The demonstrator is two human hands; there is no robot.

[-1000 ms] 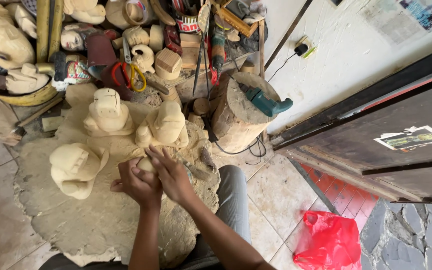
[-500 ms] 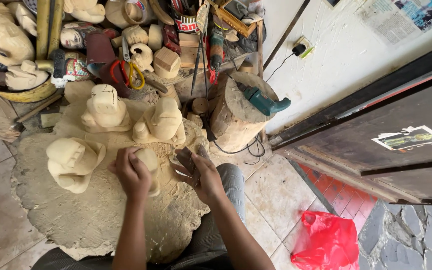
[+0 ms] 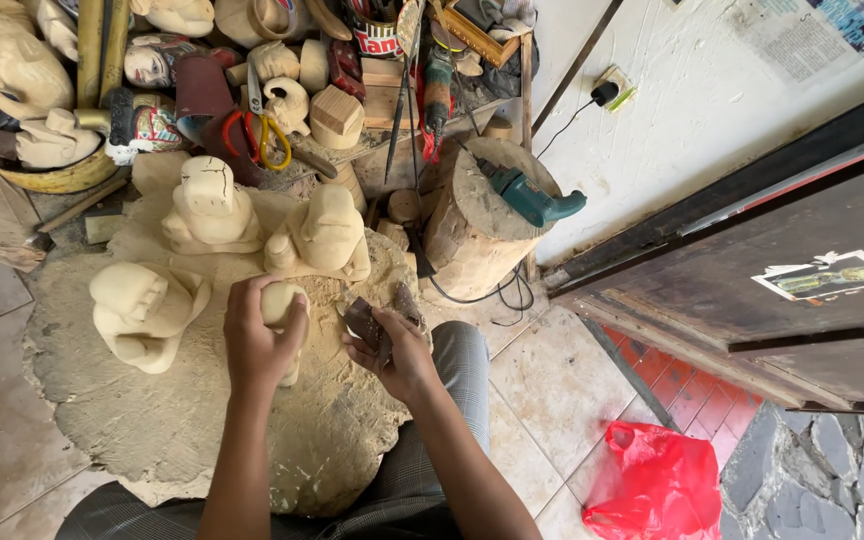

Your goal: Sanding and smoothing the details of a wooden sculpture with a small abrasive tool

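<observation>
My left hand [image 3: 257,340] grips a small pale wooden carving [image 3: 280,303] that stands on a sawdust-covered mat [image 3: 152,430] on the floor. My right hand [image 3: 392,352] holds a dark folded piece of sandpaper [image 3: 365,323] just to the right of that carving, a little apart from it. Three larger unfinished pale figures stand around: one at the left [image 3: 142,310], one behind it [image 3: 212,207] and one right behind the gripped carving [image 3: 327,235].
A log stump [image 3: 472,235] carries a teal power drill [image 3: 532,198] with its cable plugged into a wall socket [image 3: 607,90]. Tools, scissors [image 3: 252,140] and more carvings crowd the back. A red plastic bag [image 3: 652,485] lies on the tiles near a dark door [image 3: 752,270].
My hands have separated: the left one now grips the small carving alone, and the right one has drawn back to the right with the sandpaper.
</observation>
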